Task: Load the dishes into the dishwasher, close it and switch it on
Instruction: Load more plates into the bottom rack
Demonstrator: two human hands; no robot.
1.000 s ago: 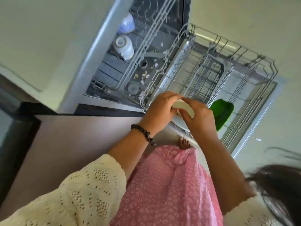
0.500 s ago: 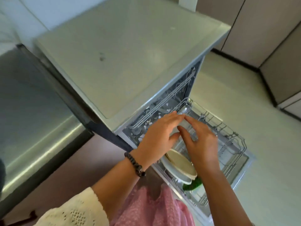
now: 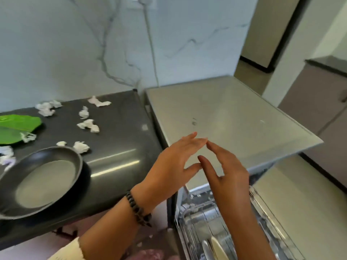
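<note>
A: Where are the hands at this moment?

B: Both hang empty above the open stainless-steel dishwasher [image 3: 232, 117]. The left hand [image 3: 174, 162] and the right hand [image 3: 227, 177] have fingers spread, and only the fingertips [image 3: 203, 140] nearly meet; neither clamps anything.

A: And the dishes?

B: Two pale round plates [image 3: 216, 246] stand on edge in the pulled-out wire lower rack [image 3: 189, 222], at about five o'clock from the hands. More wait on the dark glossy worktop [image 3: 116, 147]: a black shallow bowl with a pale inside [image 3: 47, 181] at eight o'clock, and a green leaf-shaped plate [image 3: 16, 126] at nine o'clock, farther left.

A: So the step in hand?

B: Fetching the next dish, I judge. The black bowl is the nearest, so the left hand should cross to it and take it by the rim.

A: Anything to mind?

B: The crumpled white paper scraps [image 3: 88, 124] lie scattered around both dishes; one sits on the green plate. Shake such scraps off before loading. The bowl overhangs the worktop's front edge, so grip it firmly, then slot it tilted in the rack, clear of the plates.
</note>
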